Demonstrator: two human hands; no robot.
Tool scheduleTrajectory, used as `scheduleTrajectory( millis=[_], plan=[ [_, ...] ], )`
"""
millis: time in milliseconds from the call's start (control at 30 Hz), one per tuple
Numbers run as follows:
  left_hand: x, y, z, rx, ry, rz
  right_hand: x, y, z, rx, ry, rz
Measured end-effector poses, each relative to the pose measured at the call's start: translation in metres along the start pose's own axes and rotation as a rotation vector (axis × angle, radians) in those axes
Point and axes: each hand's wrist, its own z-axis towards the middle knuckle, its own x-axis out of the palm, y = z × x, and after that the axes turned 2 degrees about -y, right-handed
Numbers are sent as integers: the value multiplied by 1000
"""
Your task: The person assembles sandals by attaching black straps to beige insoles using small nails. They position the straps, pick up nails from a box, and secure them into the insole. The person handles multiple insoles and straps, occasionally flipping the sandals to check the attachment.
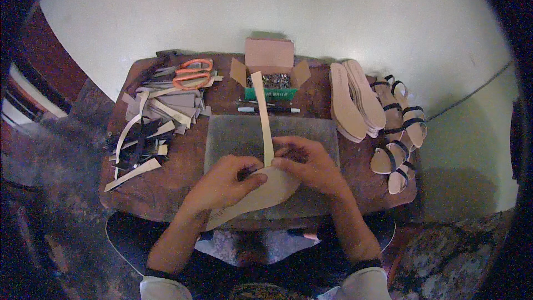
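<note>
A beige shoe insole (269,193) is held up over the dark mat, its broad end toward the right. My left hand (230,182) grips the insole's far edge, thumb on top and fingers hidden beneath. From that edge a narrow cream strap (261,114) sticks out away from me, its free end reaching up in front of the box. My right hand (305,162) is closed, pinching the strap's near end against the insole's edge. How the strap sits under the insole cannot be seen.
Beyond the dark mat (233,133) lie a pen (268,110) and an open box of small metal pieces (272,81). Orange-handled scissors (193,74) rest on strap scraps (166,108) at the left. Stacked insoles (355,103) and finished sandals (397,128) fill the table's (189,166) right side.
</note>
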Motion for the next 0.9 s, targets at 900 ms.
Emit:
scheduleTrajectory(
  millis=[900],
  plan=[
    [-14, 9, 5, -8, -155, -68, -25, 9, 173, -173, -439, -1097]
  ],
)
